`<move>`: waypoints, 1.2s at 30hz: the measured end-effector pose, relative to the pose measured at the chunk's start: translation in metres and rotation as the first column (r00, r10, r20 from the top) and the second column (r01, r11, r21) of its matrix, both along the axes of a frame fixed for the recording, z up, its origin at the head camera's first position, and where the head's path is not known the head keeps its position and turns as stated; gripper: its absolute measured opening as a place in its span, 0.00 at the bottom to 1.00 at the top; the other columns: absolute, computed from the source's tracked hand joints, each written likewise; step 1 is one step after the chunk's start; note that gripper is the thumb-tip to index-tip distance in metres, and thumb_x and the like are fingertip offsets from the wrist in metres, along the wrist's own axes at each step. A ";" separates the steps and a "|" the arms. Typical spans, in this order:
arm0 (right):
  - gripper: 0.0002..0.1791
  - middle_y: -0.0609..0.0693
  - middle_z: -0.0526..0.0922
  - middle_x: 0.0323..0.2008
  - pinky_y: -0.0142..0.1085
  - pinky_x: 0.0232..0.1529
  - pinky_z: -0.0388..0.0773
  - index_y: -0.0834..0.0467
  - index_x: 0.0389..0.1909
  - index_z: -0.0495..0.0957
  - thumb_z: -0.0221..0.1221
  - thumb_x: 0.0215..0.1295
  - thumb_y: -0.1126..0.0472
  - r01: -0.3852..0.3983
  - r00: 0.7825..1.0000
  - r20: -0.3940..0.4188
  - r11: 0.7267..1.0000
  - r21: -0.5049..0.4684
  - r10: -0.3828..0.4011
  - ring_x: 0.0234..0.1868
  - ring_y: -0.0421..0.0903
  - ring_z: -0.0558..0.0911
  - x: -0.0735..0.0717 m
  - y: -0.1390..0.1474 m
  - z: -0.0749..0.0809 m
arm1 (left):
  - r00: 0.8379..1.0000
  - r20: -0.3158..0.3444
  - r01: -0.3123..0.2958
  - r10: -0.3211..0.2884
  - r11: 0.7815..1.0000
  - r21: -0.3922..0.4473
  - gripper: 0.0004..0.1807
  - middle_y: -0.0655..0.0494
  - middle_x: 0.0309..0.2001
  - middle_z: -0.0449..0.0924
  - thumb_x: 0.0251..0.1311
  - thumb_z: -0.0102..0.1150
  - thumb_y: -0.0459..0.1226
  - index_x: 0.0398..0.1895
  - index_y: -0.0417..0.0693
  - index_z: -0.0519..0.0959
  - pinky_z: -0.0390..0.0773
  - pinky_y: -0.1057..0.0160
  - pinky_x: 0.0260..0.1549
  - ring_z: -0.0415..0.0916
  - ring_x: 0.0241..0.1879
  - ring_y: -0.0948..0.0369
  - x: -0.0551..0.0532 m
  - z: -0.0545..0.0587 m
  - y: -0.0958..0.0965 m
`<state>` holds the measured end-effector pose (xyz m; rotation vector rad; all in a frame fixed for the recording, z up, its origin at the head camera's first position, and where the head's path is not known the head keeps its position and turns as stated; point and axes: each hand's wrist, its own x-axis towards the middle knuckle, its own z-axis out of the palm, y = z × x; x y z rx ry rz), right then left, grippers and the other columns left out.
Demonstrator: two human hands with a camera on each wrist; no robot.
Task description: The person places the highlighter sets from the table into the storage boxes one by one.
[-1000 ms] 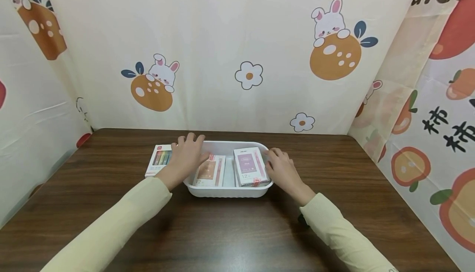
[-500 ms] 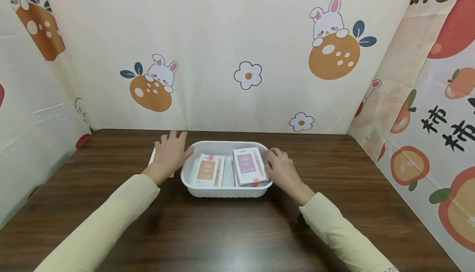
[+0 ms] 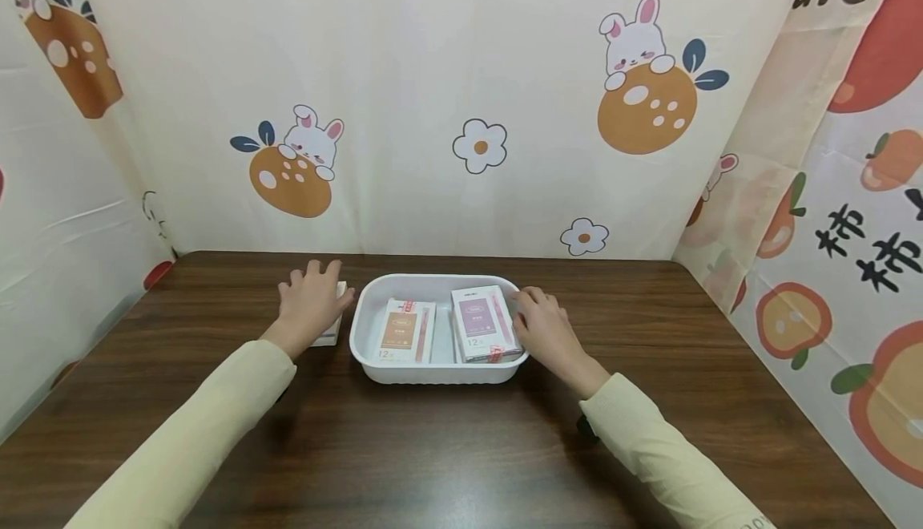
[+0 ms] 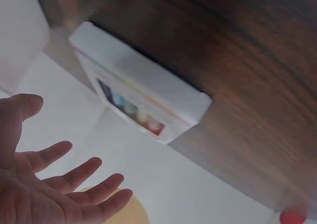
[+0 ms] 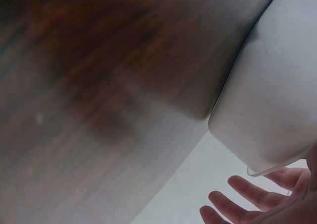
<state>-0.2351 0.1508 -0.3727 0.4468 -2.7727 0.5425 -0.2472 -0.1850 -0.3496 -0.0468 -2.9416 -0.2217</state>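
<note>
In the head view my left hand [image 3: 306, 308] hovers over a small white box [image 3: 329, 337], left of a white plastic tray [image 3: 431, 374], and covers most of the box. The left wrist view shows the hand's fingers spread and apart from this box [image 4: 136, 80], whose window reveals coloured sticks. Two flat white cartons are in the tray: one with an orange-brown label [image 3: 401, 332] at left, another with a purple label [image 3: 479, 317] at right. My right hand [image 3: 551, 333] holds the tray's right rim; its thumb's contact is partly hidden.
The tray and box stand on a dark wood-grain table [image 3: 447, 449]. A printed cloth [image 3: 404, 184] with rabbits and flowers hangs behind its far edge. More printed cloth [image 3: 808, 337] hangs on the right side, and pale cloth [image 3: 72, 272] on the left.
My left hand has moved left from above the tray's left end to over the small box. The right hand stays at the tray's right rim, and both cartons stay in the tray.
</note>
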 end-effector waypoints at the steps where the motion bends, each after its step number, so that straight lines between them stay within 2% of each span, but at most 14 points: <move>1: 0.19 0.58 0.74 0.51 0.55 0.46 0.70 0.60 0.53 0.74 0.50 0.60 0.63 0.000 1.000 0.001 1.000 0.001 0.000 0.50 0.62 0.73 0.000 0.000 0.000 | 1.000 0.007 -0.001 0.002 1.000 -0.001 0.30 0.27 0.55 0.63 0.61 0.50 0.47 0.61 0.37 0.63 0.64 0.31 0.45 0.64 0.49 0.29 0.000 -0.002 -0.001; 13: 0.19 0.58 0.75 0.51 0.56 0.45 0.70 0.60 0.53 0.74 0.51 0.60 0.63 0.002 1.000 -0.008 1.000 0.003 -0.001 0.50 0.61 0.74 0.000 0.000 0.000 | 0.999 0.048 -0.006 0.007 1.000 -0.015 0.31 0.27 0.54 0.64 0.59 0.53 0.47 0.61 0.38 0.63 0.65 0.32 0.43 0.65 0.48 0.29 0.000 -0.021 -0.010; 26: 0.18 0.58 0.76 0.49 0.54 0.43 0.71 0.62 0.51 0.75 0.51 0.59 0.64 -0.006 1.000 -0.028 1.000 -0.007 0.006 0.48 0.61 0.74 0.001 0.000 0.000 | 0.997 0.073 -0.011 0.014 0.999 -0.036 0.33 0.26 0.52 0.65 0.59 0.53 0.49 0.61 0.38 0.62 0.67 0.33 0.41 0.65 0.46 0.29 0.002 -0.030 -0.015; 36: 0.19 0.58 0.76 0.49 0.55 0.43 0.71 0.62 0.51 0.75 0.52 0.58 0.64 -0.005 0.999 -0.041 1.000 0.002 0.005 0.48 0.61 0.74 0.001 0.000 0.000 | 0.994 0.112 -0.016 0.017 1.000 -0.002 0.35 0.25 0.54 0.62 0.58 0.54 0.52 0.62 0.40 0.62 0.67 0.33 0.40 0.65 0.46 0.28 0.001 -0.033 -0.018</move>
